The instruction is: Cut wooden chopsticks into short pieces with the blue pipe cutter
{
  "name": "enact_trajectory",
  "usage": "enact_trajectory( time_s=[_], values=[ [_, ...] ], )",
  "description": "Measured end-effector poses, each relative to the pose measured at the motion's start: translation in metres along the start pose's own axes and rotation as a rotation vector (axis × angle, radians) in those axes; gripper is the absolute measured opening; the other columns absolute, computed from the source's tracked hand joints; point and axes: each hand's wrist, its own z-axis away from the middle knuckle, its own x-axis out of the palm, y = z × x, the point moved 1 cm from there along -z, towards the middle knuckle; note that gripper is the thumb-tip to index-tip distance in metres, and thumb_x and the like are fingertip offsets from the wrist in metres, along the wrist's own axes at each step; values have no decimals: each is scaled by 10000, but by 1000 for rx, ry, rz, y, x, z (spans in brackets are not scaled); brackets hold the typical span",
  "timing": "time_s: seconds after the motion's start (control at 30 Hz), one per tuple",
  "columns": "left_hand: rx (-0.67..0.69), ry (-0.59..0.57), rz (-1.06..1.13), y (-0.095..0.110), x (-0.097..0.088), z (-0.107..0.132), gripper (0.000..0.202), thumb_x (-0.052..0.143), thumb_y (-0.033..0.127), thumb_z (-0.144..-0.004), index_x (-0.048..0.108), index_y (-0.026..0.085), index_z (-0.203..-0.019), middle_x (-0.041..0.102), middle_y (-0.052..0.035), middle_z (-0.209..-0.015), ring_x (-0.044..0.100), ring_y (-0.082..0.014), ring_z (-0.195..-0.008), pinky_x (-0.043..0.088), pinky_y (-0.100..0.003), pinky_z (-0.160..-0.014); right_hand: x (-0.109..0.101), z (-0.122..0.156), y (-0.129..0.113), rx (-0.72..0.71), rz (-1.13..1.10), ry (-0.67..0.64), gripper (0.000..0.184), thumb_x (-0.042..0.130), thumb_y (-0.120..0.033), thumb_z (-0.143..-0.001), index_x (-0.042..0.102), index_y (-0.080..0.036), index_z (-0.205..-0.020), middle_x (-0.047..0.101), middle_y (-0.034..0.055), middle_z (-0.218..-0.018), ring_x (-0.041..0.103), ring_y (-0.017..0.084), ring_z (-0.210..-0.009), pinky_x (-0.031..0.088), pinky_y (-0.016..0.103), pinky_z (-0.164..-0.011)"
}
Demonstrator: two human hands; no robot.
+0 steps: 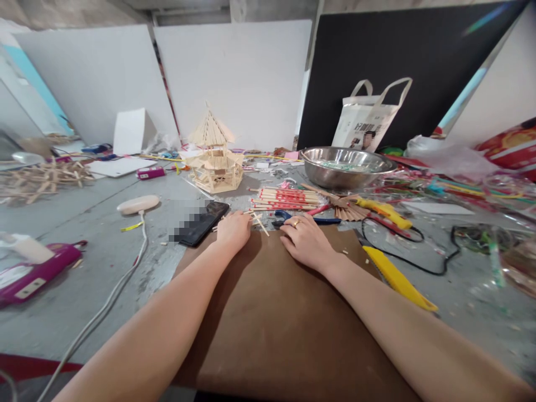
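My left hand (pixel 234 230) is at the far edge of a brown mat (pixel 276 312), its fingers curled together around thin wooden sticks (pixel 262 224) that poke out past the fingertips. Its exact grip is hidden behind the back of the hand. My right hand (pixel 307 240), with a ring on one finger, rests on the mat with bent, slightly parted fingers and nothing visible in them. Just beyond it lie blue-handled pliers (pixel 326 221). Farther off is a pile of red-banded stick bundles (pixel 287 198). A small pagoda model (pixel 215 156) made of sticks stands behind.
A black phone (pixel 205 223) lies left of my left hand. Yellow cutter (pixel 397 276) and a yellow-handled glue gun (pixel 383 212) with a black cord are at right. Behind stands a steel basin (pixel 347 167). Purple power strip (pixel 42 271) and a white cable (pixel 125 273) lie left.
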Motion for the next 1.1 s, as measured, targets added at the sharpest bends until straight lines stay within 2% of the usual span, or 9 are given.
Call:
enact_trajectory(
  time_s=[0.13,0.33,0.57,0.8,0.87,0.97,1.1],
  values=[
    [38,10,8,7,1,2,349,238,316,-810,565,206,-860,554,-66,-903,518,-193,-852,406,-306,-684,0,0,0,13,-23,-41,280,382,-276,-786,596,-143,-909,570,86,-931,438,187,-917,215,346,-875],
    [87,46,34,16,1,6,331,226,302,-821,537,204,-874,556,-61,-899,529,-183,-828,394,-293,-675,-2,-1,-2,32,-26,-152,274,386,-272,-781,608,-142,-875,587,93,-864,437,188,-908,200,351,-872],
    [68,1,77,17,4,7,287,260,261,-806,530,219,-891,559,-49,-901,529,-178,-837,395,-290,-688,-2,-1,-2,25,-74,-103,274,369,-267,-794,600,-161,-896,588,73,-896,443,178,-918,159,360,-912],
    [72,-13,25,12,5,5,313,266,270,-799,558,252,-910,531,-44,-891,539,-184,-782,404,-307,-658,-4,0,-1,61,-134,-76,260,373,-252,-789,610,-164,-850,603,59,-869,477,162,-883,241,325,-873],
    [48,-16,17,10,5,4,341,245,294,-806,568,250,-907,524,-50,-888,540,-185,-765,406,-310,-648,-6,-1,3,115,-182,-61,258,370,-243,-787,611,-173,-847,610,53,-868,495,151,-866,287,290,-836],
    [23,-30,12,7,4,3,390,213,330,-814,582,233,-893,517,-66,-881,535,-195,-768,407,-316,-642,-9,-4,15,268,-211,-59,272,358,-262,-787,601,-185,-884,615,39,-886,516,144,-845,338,251,-781],
    [4,-46,7,7,2,3,391,219,321,-815,586,202,-879,506,-88,-913,488,-217,-877,401,-331,-685,-17,-11,34,444,-150,-181,299,339,-308,-784,586,-206,-917,608,32,-931,526,158,-857,363,248,-735]
  ],
)
